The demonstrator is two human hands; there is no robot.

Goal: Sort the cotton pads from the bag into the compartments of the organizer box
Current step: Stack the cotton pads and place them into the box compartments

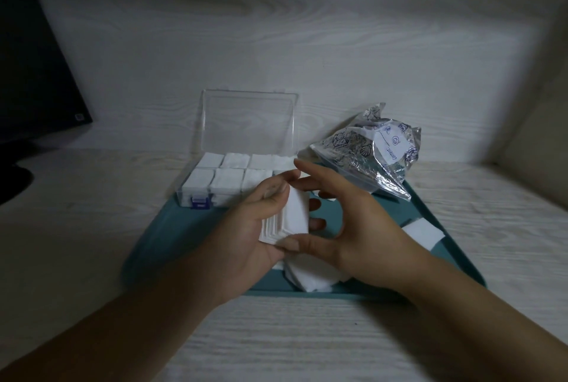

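Your left hand (246,228) grips a stack of cotton pads (289,218); your right hand (347,222) pinches its edges above the teal tray (190,228), near the organizer box (233,179).

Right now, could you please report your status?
Left hand holds cotton pad stack; right hand pinches it. Organizer box open. Nothing blocking.
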